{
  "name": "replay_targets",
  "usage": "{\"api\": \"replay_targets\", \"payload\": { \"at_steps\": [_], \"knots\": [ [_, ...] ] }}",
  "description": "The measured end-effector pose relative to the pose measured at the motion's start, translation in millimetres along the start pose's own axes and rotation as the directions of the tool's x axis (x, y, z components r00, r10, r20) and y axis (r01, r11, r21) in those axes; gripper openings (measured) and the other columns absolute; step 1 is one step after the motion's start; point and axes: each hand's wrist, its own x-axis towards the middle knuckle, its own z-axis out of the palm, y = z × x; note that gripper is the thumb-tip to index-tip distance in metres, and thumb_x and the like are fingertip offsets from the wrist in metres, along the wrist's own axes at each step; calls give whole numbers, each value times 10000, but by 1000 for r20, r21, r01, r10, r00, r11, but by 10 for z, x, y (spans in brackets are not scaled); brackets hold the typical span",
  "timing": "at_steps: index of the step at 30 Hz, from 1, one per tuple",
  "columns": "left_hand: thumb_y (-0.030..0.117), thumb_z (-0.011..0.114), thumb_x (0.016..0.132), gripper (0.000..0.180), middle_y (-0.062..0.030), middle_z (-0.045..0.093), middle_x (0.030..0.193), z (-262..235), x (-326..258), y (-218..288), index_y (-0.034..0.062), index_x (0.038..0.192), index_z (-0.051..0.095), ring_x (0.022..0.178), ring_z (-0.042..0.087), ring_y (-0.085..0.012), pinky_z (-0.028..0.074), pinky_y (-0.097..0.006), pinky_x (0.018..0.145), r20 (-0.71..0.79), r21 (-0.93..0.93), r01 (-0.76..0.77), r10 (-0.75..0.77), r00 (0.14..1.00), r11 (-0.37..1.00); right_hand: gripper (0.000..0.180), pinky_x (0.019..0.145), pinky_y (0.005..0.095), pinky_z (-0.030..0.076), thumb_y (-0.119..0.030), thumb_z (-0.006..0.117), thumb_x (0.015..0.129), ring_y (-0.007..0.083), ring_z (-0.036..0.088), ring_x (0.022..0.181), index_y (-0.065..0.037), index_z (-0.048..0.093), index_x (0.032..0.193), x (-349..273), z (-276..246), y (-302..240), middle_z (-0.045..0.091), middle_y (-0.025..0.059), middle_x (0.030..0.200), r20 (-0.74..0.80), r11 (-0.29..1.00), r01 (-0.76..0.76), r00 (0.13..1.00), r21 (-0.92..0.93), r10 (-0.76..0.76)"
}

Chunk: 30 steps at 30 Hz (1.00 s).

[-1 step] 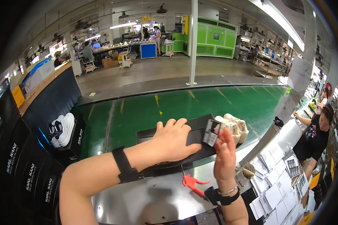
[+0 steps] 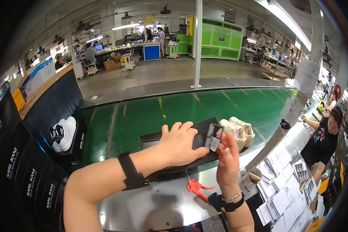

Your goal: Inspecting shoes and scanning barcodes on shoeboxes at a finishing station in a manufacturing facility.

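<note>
- Left hand point(image 2: 178, 143): fingers spread wide, palm down on a black box point(image 2: 202, 134), gripping nothing.
- Right hand point(image 2: 228, 164): fingers nearly closed, thumb and fingertips pinching the right edge of a label point(image 2: 212, 137).
- Label: located over the right end of the box; whether it touches the lid cannot be told.
- Cream shoes point(image 2: 239, 133): a pair, just beyond the right hand, on the green belt point(image 2: 143, 116).
- Red air gun point(image 2: 197, 188): near side of the box, on the metal table point(image 2: 139, 205).
- White shoes point(image 2: 68, 133): well left, on another black box.
</note>
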Motion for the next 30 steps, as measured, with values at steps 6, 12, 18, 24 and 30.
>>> {"api": "replay_targets", "payload": {
  "at_steps": [6,12,18,24,30],
  "knots": [
    [441,630,767,420,-123,473,1265,355,-115,-102,110,1023,641,1256,337,-310,91,-569,1014,-297,-148,-141,92,950,979,544,1017,353,316,-188,462,923,222,426,1215,-34,251,1400,-174,136,15,372,133,1371,41,1000,9,999,14,-10],
    [227,670,777,109,8,602,1031,355,-163,-196,130,823,653,1189,425,-259,65,-592,1019,-354,-272,-263,158,922,926,546,1037,360,316,-110,493,916,245,418,1231,13,238,1383,-241,128,100,376,174,1358,73,997,42,996,70,-47],
    [169,647,753,108,-11,609,966,420,-129,-203,90,761,573,1113,493,-255,129,-562,1018,-412,-239,-430,310,857,871,538,837,254,470,4,570,846,170,529,986,17,306,1315,-143,74,-37,488,99,1113,-76,974,10,997,-228,-28],
    [180,666,664,141,-4,604,930,399,-133,-389,105,698,552,1058,515,-258,175,-594,976,-405,-200,-477,372,836,856,568,891,276,443,-65,684,771,163,528,1023,7,419,1268,31,73,13,490,103,1135,23,907,-18,999,-421,30],
    [219,706,623,195,2,594,906,287,-164,-439,113,637,543,1075,489,-267,123,-607,1001,-307,-195,-404,336,891,894,334,734,219,459,-28,641,808,87,536,836,-6,539,1126,96,80,-57,531,38,947,138,888,-69,980,-454,147]
  ]
}}
